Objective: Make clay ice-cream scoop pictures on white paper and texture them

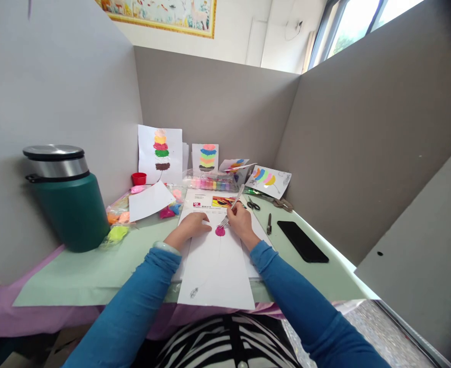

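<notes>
My right hand [240, 221] is closed around a fork [237, 198], tines pointing down. Its tines meet a flattened magenta clay patch [220, 231] on a white sheet of paper [217, 271]. To the left of the patch, my left hand [193, 226] rests on the paper with its fingers stretched out, holding nothing. A thin drawn line runs down the sheet from the clay, and a small dark scribble marks its lower left corner. Beneath the sheet lies a white pad [194, 199] with a printed cover.
A green flask [70, 204] stands at left, near bagged coloured clay [118, 233] and a red cup [139, 178]. Clay pictures [160, 153] lean on the back partition [217, 97]. Scissors [253, 204], a cutter knife [269, 224] and a black phone [302, 241] lie at right.
</notes>
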`<state>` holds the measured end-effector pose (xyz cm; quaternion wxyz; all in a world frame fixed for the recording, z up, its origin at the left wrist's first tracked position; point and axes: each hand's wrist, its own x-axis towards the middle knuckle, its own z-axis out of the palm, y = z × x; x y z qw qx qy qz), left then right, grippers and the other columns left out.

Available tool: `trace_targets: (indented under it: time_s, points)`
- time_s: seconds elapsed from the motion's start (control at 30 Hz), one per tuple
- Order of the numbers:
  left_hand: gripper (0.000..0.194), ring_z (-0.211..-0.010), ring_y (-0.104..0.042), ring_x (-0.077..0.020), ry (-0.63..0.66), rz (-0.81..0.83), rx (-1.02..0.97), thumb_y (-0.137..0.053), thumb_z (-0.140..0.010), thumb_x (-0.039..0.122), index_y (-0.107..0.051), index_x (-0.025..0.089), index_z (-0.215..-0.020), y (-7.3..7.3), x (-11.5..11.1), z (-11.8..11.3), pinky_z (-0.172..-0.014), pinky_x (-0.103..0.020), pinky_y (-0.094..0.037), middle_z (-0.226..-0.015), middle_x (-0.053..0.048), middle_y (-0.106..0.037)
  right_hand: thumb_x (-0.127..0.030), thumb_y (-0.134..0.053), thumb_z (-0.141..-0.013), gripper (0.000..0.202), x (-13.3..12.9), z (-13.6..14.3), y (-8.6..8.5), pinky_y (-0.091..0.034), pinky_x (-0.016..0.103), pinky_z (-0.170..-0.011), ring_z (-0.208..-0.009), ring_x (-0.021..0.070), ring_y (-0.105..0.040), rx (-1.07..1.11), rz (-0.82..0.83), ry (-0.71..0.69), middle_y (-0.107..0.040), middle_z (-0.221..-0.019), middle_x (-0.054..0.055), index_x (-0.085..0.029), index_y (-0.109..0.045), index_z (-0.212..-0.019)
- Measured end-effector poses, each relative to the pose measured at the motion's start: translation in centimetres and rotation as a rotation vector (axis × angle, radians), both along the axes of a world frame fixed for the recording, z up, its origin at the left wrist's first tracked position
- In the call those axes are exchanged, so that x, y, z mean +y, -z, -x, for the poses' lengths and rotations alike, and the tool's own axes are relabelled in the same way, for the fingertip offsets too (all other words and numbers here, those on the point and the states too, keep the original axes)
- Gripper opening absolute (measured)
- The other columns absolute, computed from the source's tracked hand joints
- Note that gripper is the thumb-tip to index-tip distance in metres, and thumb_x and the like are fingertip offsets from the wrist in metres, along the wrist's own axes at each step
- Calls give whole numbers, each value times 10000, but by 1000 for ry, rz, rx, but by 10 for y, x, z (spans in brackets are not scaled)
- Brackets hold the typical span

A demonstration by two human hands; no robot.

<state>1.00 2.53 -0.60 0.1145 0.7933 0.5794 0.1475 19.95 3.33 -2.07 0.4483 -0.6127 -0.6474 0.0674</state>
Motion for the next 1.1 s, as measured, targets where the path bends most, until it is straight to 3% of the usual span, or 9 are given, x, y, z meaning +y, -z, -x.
trace_targets:
  time_s: [0.33, 0.53, 0.8, 1.1]
  points:
    - [402, -1066, -618, -263, 13, -9, 0, -616, -736, 382, -687, 183, -1078, 0, -1, 0, -911, -302, -469, -1136, -86, -691, -226, -504, -828, 69, 2, -3, -2, -297, 269, -579, -649, 175, -533, -77, 84, 98, -617, -711, 32, -199, -558, -795]
    - [390, -1076, -618, -260, 1, 18, -9, -624, -738, 373, -691, 189, -1076, -3, -2, 0, -917, -288, -466, -1144, -78, -690, -239, -491, -831, 100, 4, -13, -4, -280, 268, -563, -594, 164, -488, -34, -7, 164, -566, -640, 6, -205, -529, -745]
    - [396, -1064, -624, -268, 8, -8, 4, -621, -735, 382, -695, 182, -1069, -1, 0, 0, -903, -292, -474, -1130, -85, -694, -260, -481, -849, 104, 3, -13, -3, -270, 266, -577, -600, 160, -483, -116, -53, 99, -571, -660, 8, -201, -527, -776]
    - [405, -1050, -628, -272, 21, -31, 11, -609, -733, 378, -693, 173, -1073, 0, 0, 0, -901, -302, -473, -1114, -93, -699, -317, -449, -879, 143, -2, -7, -3, -310, 253, -604, -637, 159, -513, -97, -119, -63, -584, -707, 6, -212, -502, -798]
